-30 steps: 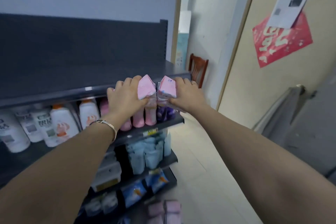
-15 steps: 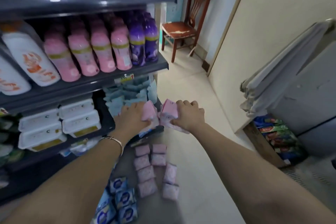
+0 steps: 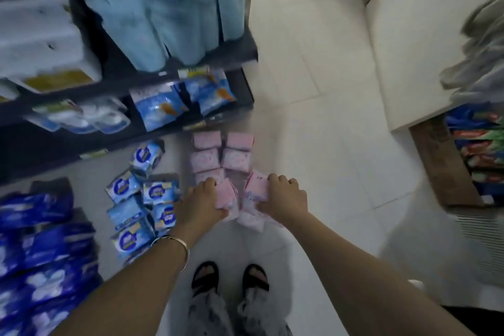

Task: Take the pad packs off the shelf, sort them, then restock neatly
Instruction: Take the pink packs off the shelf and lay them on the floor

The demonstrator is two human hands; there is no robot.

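Left hand (image 3: 201, 199) and right hand (image 3: 283, 194), fingers curled, grip apparently light, squashy pink pad packs (image 3: 255, 185) by their sides above the floor rows (image 3: 207, 157).

Pretty dim overall, with a cool bluish cast. The pale floor (image 3: 313, 84) is the brightest bit, the shelf (image 3: 245, 52) side sits in shadow. Lots of motion blur, worst top left and along the right edge, and the wide-angle lens bends the corners.

Held pink packs (image 3: 256, 185) partly covered, print unreadable, shelf goods (image 3: 163, 8) blurred
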